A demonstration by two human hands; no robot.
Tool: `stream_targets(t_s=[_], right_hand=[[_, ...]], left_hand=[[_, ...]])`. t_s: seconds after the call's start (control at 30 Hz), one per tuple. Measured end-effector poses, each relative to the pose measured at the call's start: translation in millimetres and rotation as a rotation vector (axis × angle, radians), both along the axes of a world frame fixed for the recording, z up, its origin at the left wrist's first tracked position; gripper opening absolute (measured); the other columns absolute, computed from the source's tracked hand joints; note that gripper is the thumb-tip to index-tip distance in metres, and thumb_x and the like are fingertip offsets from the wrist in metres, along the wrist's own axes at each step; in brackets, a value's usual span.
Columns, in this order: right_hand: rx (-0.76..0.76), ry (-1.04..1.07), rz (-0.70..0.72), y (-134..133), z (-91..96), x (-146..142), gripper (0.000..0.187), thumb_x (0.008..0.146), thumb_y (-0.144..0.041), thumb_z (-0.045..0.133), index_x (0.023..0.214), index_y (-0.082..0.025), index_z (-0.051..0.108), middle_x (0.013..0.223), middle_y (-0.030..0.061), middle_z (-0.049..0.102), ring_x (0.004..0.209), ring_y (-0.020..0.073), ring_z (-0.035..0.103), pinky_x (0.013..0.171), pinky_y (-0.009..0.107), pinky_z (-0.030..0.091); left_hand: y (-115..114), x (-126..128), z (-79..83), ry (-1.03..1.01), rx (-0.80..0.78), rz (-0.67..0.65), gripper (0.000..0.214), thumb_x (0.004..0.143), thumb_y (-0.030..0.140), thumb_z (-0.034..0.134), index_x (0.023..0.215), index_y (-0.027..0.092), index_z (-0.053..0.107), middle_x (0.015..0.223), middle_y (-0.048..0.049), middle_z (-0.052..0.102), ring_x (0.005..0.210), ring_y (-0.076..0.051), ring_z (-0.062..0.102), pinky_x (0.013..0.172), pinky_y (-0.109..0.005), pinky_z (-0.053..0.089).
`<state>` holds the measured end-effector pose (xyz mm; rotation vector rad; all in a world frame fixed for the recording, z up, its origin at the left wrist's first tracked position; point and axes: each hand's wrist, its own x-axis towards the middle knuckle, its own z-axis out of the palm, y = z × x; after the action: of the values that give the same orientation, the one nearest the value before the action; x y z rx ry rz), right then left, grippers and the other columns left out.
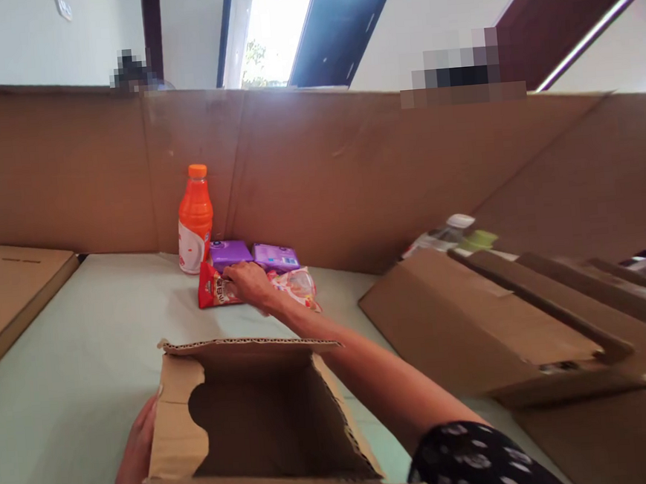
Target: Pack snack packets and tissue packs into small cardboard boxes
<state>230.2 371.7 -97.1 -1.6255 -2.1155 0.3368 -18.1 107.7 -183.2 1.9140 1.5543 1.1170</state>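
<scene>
An open cardboard box [178, 425] with raised flaps stands close in front of me, its dark inside bare where I can see it. My left hand [133, 469] grips the box's left side, some of its fingers hidden behind the cardboard. Across the table, my right hand [251, 283] has its fingers curled over a red snack bag [207, 287]. Just behind it lie two purple packets, a left one [230, 252] and a right one [276, 257]. A pink and white packet [299, 285] is partly covered by my right wrist. An orange drink bottle [194, 218] stands upright behind the bag.
A tall cardboard wall [322, 167] runs along the table's far side. Several cardboard boxes [446, 322] are stacked at the right, with a white-lidded container [460, 221] behind them. A flat carton [13, 289] lies at the left. Blurred heads show beyond the wall.
</scene>
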Motion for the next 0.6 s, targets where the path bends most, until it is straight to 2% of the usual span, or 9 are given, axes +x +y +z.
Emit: stream_targets(t_s=[0.07,0.17,0.27,0.37,0.43,0.53,0.6], right_hand=[[0.077,0.008,-0.005,-14.8,15.0,7.9,0.021,0.095,-0.035,0.063,0.1,-0.014,0.065,0.101,0.0037,0.067,0.093,0.018,0.065,0.086,0.04,0.053],[0.238,0.111,-0.07,-43.0,50.7,33.5,0.011,0.094,-0.024,0.06,0.086,-0.017,0.06,0.082,-0.0004,0.062,0.077,0.0135,0.058,0.077,0.031,0.05],[0.405,0.289,-0.144,-76.7,91.9,62.8,0.011,0.093,-0.026,0.056,0.083,-0.021,0.054,0.077,-0.0019,0.057,0.069,0.0119,0.052,0.065,0.026,0.047],[0.514,0.701,-0.053,-121.4,125.7,77.0,0.016,0.09,-0.036,0.063,0.084,-0.024,0.053,0.074,-0.0029,0.057,0.058,0.0113,0.05,0.05,0.024,0.043],[0.494,0.927,0.046,-154.5,139.1,73.4,0.021,0.084,-0.039,0.071,0.083,-0.025,0.056,0.073,-0.0038,0.057,0.053,0.0105,0.049,0.044,0.023,0.042],[0.418,1.002,0.109,-194.0,142.6,54.9,0.023,0.081,-0.041,0.074,0.084,-0.025,0.058,0.072,-0.0041,0.058,0.051,0.0094,0.047,0.042,0.023,0.041],[0.361,1.004,0.131,-206.7,136.2,40.5,0.025,0.082,-0.043,0.073,0.085,-0.024,0.058,0.072,-0.0038,0.058,0.05,0.0094,0.047,0.041,0.023,0.04]], left_hand=[[-1.3,-6.3,-1.9,-0.153,-0.018,-0.02,0.065,0.094,0.056,0.037,0.154,0.03,0.034,0.157,-0.0087,0.042,0.145,-0.036,0.039,0.116,-0.055,0.04],[6.6,-24.0,2.4,-0.347,-0.019,-0.031,0.069,0.09,0.059,0.048,0.15,0.027,0.04,0.154,-0.0112,0.047,0.14,-0.038,0.045,0.112,-0.057,0.044],[15.1,-39.9,24.8,-0.388,0.107,0.028,0.053,0.09,0.046,0.057,0.138,0.025,0.054,0.147,-0.0114,0.053,0.132,-0.035,0.053,0.107,-0.051,0.048],[17.2,-38.9,72.1,-0.288,0.288,0.081,0.032,0.09,0.029,0.061,0.122,0.026,0.064,0.139,-0.0071,0.059,0.129,-0.028,0.055,0.108,-0.044,0.046],[17.6,-27.5,113.6,-0.207,0.379,0.012,0.025,0.091,0.022,0.059,0.114,0.027,0.067,0.127,-0.0035,0.066,0.122,-0.024,0.06,0.106,-0.04,0.047],[23.1,0.2,172.6,0.002,0.395,-0.315,0.024,0.092,0.016,0.051,0.105,0.024,0.069,0.108,-0.0023,0.074,0.104,-0.019,0.068,0.093,-0.033,0.053],[30.7,20.4,199.3,0.241,0.341,-0.553,0.024,0.092,0.017,0.048,0.098,0.021,0.071,0.099,-0.0033,0.076,0.094,-0.018,0.069,0.085,-0.03,0.054]])
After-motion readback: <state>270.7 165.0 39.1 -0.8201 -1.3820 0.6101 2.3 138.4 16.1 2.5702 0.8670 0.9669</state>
